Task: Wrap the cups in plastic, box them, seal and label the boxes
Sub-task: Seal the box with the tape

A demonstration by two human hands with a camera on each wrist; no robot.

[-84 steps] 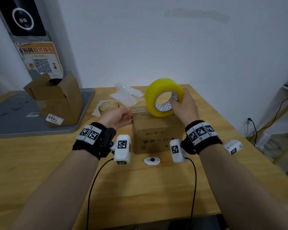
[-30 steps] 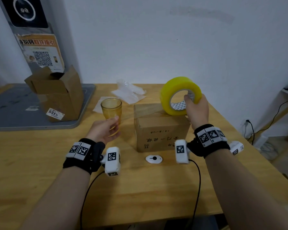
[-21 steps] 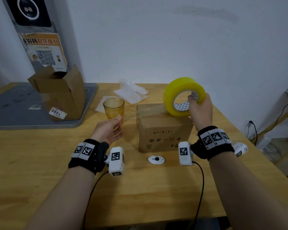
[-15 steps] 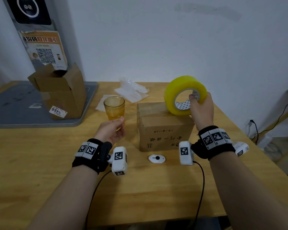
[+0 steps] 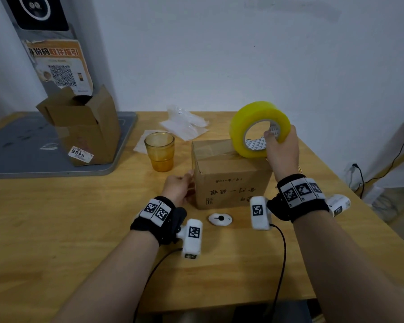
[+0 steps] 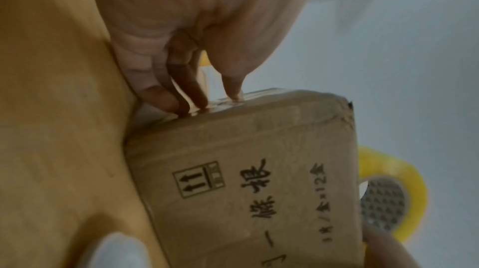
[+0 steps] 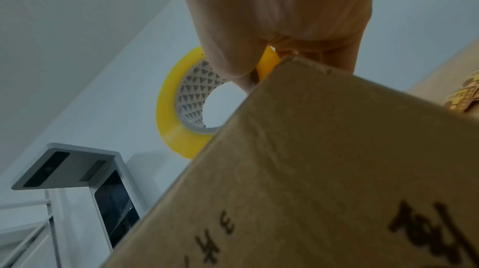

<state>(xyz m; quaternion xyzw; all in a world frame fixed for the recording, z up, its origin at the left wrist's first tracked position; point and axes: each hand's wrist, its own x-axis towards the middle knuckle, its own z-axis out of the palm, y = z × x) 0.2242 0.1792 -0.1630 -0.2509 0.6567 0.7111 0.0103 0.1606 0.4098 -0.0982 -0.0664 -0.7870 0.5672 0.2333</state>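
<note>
On the table, our left hand (image 5: 178,185) has left the amber cup (image 5: 159,151) and now presses straight fingers on the closed box (image 5: 231,176), while our right hand (image 5: 280,150) grips the tape roll (image 5: 258,128), so sealing continues.

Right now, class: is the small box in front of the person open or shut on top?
Shut. The small box has its top flaps folded flat, with clear tape across them and the tape roll standing on top.

Left hand (image 5: 179,186) flat, right hand (image 5: 281,150) curled
</note>
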